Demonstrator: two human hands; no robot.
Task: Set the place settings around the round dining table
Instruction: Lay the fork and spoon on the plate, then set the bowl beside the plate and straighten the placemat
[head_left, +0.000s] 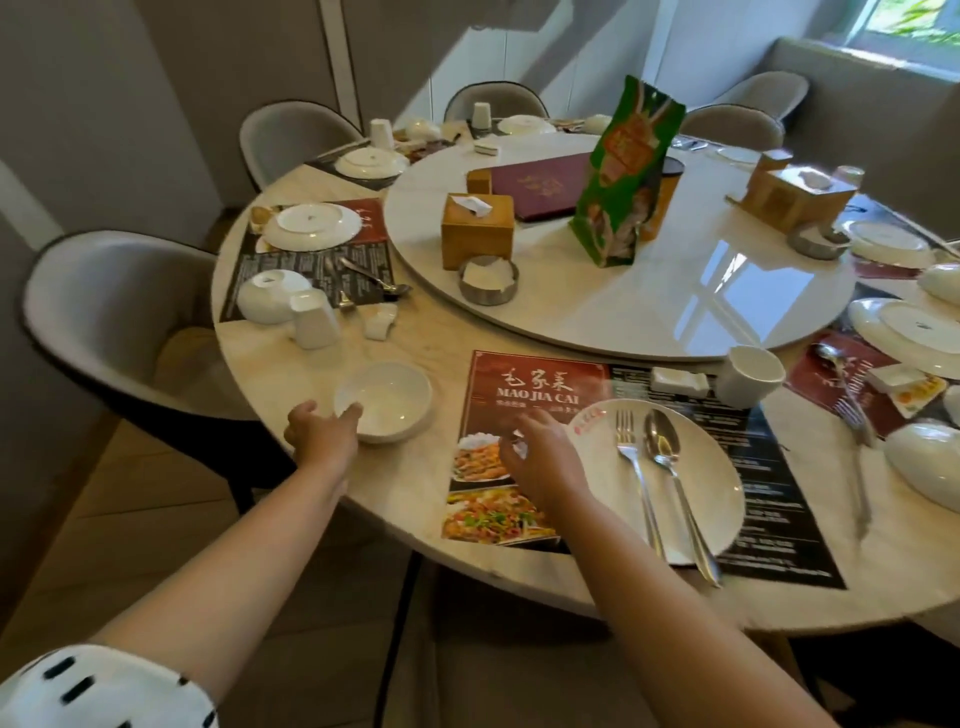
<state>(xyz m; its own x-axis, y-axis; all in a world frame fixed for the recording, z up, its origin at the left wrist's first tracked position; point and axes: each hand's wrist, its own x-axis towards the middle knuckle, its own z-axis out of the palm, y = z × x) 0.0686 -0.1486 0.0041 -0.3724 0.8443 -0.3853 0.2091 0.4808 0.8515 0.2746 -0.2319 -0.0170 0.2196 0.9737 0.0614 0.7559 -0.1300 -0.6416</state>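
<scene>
At the near edge of the round worktop (291, 364), a white bowl (387, 400) stands upright, left of a printed placemat (524, 384). The left hand (322, 431) touches the bowl's near rim with its thumb; whether it grips cannot be told. The right hand (543, 460) hovers over the placemat, fingers curled round a small crumpled scrap (517, 441), just beside the plate (722, 483). A fork (631, 457) and spoon (665, 447) lie side by side on that plate. A white cup (753, 376) stands beyond it, near the turntable (675, 291).
</scene>
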